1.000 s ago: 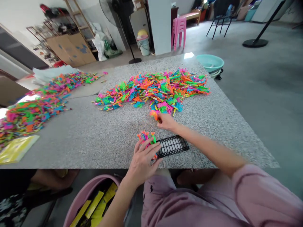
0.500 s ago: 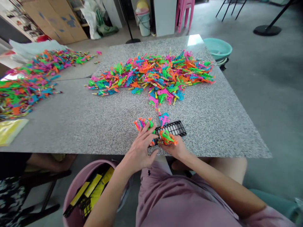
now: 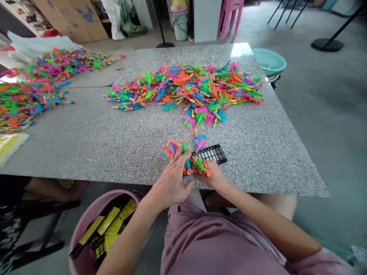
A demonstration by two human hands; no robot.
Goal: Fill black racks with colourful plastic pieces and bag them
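Note:
Near the table's front edge lies a black plastic grid tray (image 3: pixel 215 154), its left part covered by my hands and bright toy pieces. My left hand (image 3: pixel 173 175) rests with fingers stretched over several small plastic toy guns with orange tips (image 3: pixel 173 145) at the tray's left end. Close beside it, my right hand (image 3: pixel 211 175) is closed around green and orange toy guns (image 3: pixel 201 165); their lower parts are hidden in the grip. A pink and blue toy pair (image 3: pixel 200 143) lies against the tray's far edge.
A wide heap of colourful toys (image 3: pixel 186 86) spreads across the granite table (image 3: pixel 137 145). Another heap (image 3: pixel 25 95) is at left, near a yellow packet (image 3: pixel 11 145). Below the edge stands a pink tub (image 3: pixel 77 233) of yellow-and-black packages. A person's arm (image 3: pixel 57 189) shows at lower left.
The view has shifted slightly. The green and orange toys in my right hand have tilted a little, and a blue toy now shows between my hands. My left hand stays over the toys.

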